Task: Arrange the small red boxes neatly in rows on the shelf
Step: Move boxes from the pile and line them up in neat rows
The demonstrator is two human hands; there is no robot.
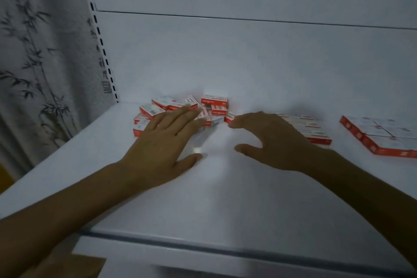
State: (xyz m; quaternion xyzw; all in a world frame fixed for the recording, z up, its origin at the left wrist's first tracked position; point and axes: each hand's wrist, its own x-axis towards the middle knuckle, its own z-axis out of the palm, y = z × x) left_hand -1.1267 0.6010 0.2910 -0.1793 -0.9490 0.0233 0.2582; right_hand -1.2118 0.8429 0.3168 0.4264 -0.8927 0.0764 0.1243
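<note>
head view, logged from my remote station.
item: flat white shelf board (225,198).
item: loose heap of small red-and-white cardboard boxes (214,102), back left of the shelf, against the white rear panel (248,56).
item: left hand (162,142), palm down, fingers straight and spread, fingertips over the heap.
item: right hand (277,140), fingers loosely arched, thumb apart, tips beside a heap box; contact i cannot tell.
item: flat block of like boxes (316,133), partly behind the right hand.
item: second block (379,140), far right, well apart.
</note>
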